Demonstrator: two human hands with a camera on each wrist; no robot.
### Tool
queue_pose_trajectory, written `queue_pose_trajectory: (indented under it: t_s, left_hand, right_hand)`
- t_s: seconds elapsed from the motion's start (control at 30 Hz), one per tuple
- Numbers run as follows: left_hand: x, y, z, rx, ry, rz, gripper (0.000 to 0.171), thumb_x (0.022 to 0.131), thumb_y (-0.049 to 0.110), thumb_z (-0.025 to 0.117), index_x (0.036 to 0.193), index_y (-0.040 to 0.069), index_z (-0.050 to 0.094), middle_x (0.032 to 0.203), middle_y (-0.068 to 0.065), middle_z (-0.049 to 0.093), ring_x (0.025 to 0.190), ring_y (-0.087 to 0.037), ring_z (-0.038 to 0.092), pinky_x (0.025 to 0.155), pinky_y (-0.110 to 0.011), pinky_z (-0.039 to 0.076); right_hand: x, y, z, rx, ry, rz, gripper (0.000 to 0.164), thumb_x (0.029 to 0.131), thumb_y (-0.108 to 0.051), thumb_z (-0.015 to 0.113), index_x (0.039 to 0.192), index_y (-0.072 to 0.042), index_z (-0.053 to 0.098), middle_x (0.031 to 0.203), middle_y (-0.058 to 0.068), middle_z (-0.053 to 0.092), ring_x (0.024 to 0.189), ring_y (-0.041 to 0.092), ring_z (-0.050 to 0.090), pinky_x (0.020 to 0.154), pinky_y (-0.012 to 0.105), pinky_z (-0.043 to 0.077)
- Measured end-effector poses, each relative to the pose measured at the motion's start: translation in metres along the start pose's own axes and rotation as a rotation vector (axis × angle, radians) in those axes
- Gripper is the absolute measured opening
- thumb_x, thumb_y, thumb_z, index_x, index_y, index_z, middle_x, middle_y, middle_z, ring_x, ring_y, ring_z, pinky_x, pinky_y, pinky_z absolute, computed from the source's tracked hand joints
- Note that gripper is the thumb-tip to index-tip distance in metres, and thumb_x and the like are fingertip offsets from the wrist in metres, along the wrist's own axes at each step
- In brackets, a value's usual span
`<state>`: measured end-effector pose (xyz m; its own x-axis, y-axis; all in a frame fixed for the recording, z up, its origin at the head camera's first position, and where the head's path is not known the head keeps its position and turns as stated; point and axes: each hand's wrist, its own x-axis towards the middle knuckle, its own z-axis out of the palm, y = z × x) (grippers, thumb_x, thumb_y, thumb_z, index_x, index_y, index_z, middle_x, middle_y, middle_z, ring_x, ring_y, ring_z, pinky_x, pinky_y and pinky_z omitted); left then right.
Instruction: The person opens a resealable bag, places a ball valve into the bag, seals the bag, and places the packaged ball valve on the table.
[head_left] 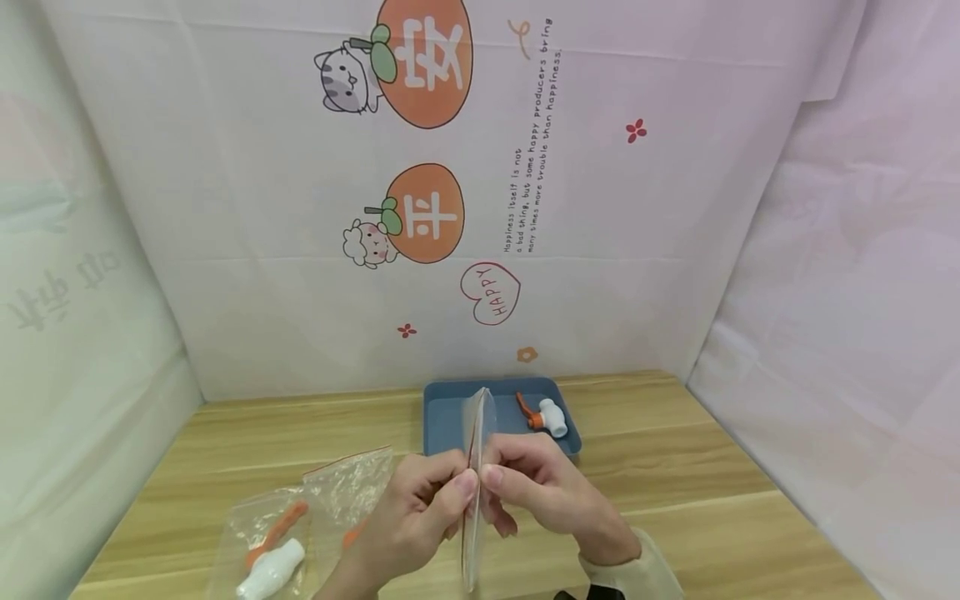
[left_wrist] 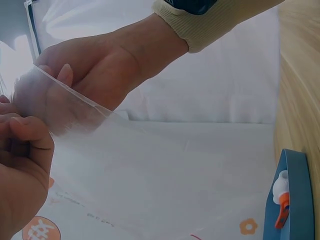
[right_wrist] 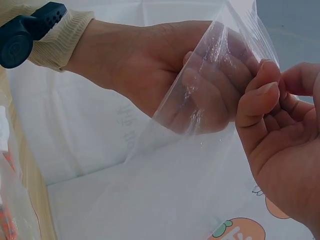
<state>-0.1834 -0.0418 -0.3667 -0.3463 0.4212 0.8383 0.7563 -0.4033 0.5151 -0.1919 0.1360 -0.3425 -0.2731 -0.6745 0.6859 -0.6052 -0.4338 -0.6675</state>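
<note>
A clear zip bag (head_left: 480, 417) stands upright, edge-on, between the two hands in the head view. My left hand (head_left: 420, 508) pinches its side near the top strip between thumb and fingers. The right hand (head_left: 551, 487) pinches the opposite face at the same height, so both thumbs are close together. In the right wrist view the thin plastic (right_wrist: 200, 95) spreads in front of the left hand (right_wrist: 150, 70), whose fingers show through it. The left wrist view has the film (left_wrist: 65, 100) over the right hand (left_wrist: 95, 65). I see no contents in this bag.
A blue tray (head_left: 446, 417) stands behind the hands, holding a white valve with an orange handle (head_left: 553, 417). At the left, a clear bag contains another white valve (head_left: 273, 571) with an orange handle. A second red-edged bag (head_left: 352, 483) with an orange part lies beside it.
</note>
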Motion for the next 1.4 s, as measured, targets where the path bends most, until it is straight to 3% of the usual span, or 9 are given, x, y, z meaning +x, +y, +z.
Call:
queue_pose_trajectory:
  t_s: [0.27, 0.6, 0.8, 1.0, 1.2, 1.4]
  left_hand:
    - [0.001, 0.0, 0.001, -0.002, 0.015, -0.007, 0.031, 0.089, -0.021, 0.037, 0.072, 0.002, 0.047, 0.045, -0.006, 0.037, 0.036, -0.012, 0.034, 0.033, -0.013, 0.031]
    - [-0.002, 0.003, 0.004, 0.043, 0.082, -0.023, 0.033, 0.087, -0.023, 0.035, 0.07, 0.003, 0.044, 0.041, -0.006, 0.037, 0.032, -0.011, 0.037, 0.031, -0.012, 0.033]
    - [-0.002, 0.001, 0.002, 0.053, 0.043, -0.036, 0.031, 0.089, -0.022, 0.038, 0.073, 0.003, 0.047, 0.044, -0.007, 0.041, 0.036, -0.012, 0.04, 0.035, -0.013, 0.036]
    - [0.001, 0.008, -0.003, 0.219, 0.006, -0.104, 0.031, 0.091, -0.014, 0.05, 0.071, 0.01, 0.05, 0.05, -0.002, 0.047, 0.048, 0.0, 0.042, 0.044, -0.011, 0.037]
    - [0.001, 0.008, -0.005, 0.423, -0.005, -0.13, 0.032, 0.091, -0.003, 0.059, 0.067, 0.016, 0.05, 0.053, 0.005, 0.047, 0.056, 0.01, 0.038, 0.045, -0.007, 0.031]
    - [-0.001, 0.008, -0.008, 0.482, -0.056, -0.152, 0.031, 0.091, -0.001, 0.059, 0.067, 0.015, 0.047, 0.054, 0.005, 0.045, 0.056, 0.011, 0.034, 0.045, -0.006, 0.028]
  right_hand:
    - [0.003, 0.0, 0.001, 0.003, -0.007, -0.037, 0.026, 0.105, -0.003, 0.035, 0.085, 0.01, 0.044, 0.063, 0.02, 0.047, 0.044, 0.022, 0.046, 0.039, 0.027, 0.046]
    - [0.004, 0.004, 0.005, -0.006, 0.055, -0.07, 0.028, 0.106, -0.003, 0.034, 0.081, 0.008, 0.042, 0.059, 0.019, 0.046, 0.041, 0.021, 0.045, 0.038, 0.024, 0.044]
    - [0.001, 0.006, 0.003, -0.022, 0.114, -0.03, 0.029, 0.105, -0.003, 0.036, 0.079, 0.006, 0.044, 0.056, 0.019, 0.046, 0.041, 0.023, 0.044, 0.038, 0.026, 0.044]
    - [0.001, 0.004, 0.002, -0.156, 0.237, 0.037, 0.027, 0.099, 0.009, 0.036, 0.076, 0.001, 0.048, 0.06, 0.015, 0.045, 0.044, 0.022, 0.042, 0.04, 0.023, 0.044]
    - [0.0, 0.004, -0.001, -0.383, 0.314, 0.095, 0.029, 0.098, 0.012, 0.04, 0.078, -0.005, 0.052, 0.063, 0.007, 0.048, 0.048, 0.012, 0.044, 0.043, 0.02, 0.043]
    - [-0.003, 0.002, -0.008, -0.575, 0.364, 0.191, 0.025, 0.097, 0.007, 0.048, 0.081, -0.01, 0.057, 0.063, 0.003, 0.053, 0.05, -0.001, 0.044, 0.042, 0.018, 0.041]
